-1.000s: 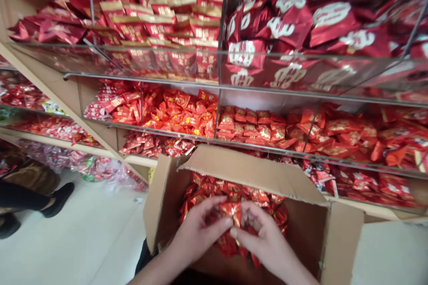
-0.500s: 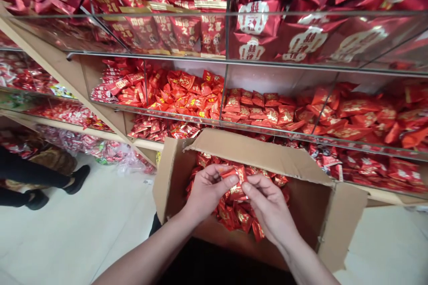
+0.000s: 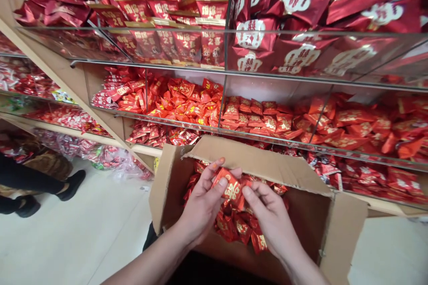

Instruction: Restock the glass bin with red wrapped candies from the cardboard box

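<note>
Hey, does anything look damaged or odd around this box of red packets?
One thing: the far flap of the cardboard box looks ragged along its nearer edge, as if worn or torn. The held red packet shows no clear damage.

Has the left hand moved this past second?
Yes, toward the cardboard box's far flap: the left hand now has a raised fingertip overlapping the flap's edge in view; earlier, its fingertips sat below.

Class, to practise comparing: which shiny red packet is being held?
The rectangular, shiny red packet with gold print, pinched by the left hand and right hand; the other red packets lie in the open brown cardboard box or on wooden shelving.
</note>
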Motion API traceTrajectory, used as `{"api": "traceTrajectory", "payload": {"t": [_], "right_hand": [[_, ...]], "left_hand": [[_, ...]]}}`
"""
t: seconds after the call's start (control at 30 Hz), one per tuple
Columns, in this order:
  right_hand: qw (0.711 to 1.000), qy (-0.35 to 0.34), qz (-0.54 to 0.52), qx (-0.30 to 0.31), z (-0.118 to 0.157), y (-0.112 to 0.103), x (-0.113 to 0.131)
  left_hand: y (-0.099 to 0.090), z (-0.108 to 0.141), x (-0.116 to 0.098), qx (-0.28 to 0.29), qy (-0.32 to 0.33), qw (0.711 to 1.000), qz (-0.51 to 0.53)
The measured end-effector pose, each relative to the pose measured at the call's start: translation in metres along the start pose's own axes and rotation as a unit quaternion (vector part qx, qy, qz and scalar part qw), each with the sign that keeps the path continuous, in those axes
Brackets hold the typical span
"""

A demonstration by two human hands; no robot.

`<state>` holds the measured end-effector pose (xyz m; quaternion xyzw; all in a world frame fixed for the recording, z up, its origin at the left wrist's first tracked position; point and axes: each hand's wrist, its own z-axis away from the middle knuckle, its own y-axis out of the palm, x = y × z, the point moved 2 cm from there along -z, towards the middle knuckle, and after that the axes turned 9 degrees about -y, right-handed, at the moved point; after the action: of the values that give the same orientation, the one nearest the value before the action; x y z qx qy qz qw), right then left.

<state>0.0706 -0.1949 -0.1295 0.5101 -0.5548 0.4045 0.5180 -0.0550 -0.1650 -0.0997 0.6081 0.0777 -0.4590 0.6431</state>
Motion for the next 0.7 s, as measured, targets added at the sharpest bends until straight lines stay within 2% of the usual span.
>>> {"api": "traceTrajectory", "payload": {"t": [0.07,0.2,0.27,0.43,0.5,0.6,0.7], "right_hand": [[0.996,0.036,-0.084,0.004,0.001,0.004,-0.004],[0.979,0.022,-0.195,-0.06,0.009,0.01,-0.008],[0.975,0.034,-0.213,-0.054,0.012,0.01,-0.01],[0.991,0.025,-0.114,0.062,0.012,0.005,-0.002],[0.994,0.014,-0.062,0.093,0.008,-0.001,0.008],[0.997,-0.02,0.047,0.05,-0.018,-0.019,0.034],[0.984,-0.124,0.119,-0.055,-0.077,-0.042,0.063]], "left_hand": [[0.003,0.0,0.002,0.0,0.008,1.0,0.0],[0.004,0.001,0.003,-0.028,0.024,0.999,0.014],[0.003,0.002,0.001,-0.025,0.026,0.999,-0.008],[-0.001,0.01,-0.001,0.038,-0.013,0.983,-0.181],[-0.002,0.013,-0.002,0.04,0.002,0.973,-0.228],[-0.006,0.014,-0.008,-0.007,0.059,0.965,-0.257],[-0.017,0.013,-0.011,-0.064,0.054,0.956,-0.28]]}}
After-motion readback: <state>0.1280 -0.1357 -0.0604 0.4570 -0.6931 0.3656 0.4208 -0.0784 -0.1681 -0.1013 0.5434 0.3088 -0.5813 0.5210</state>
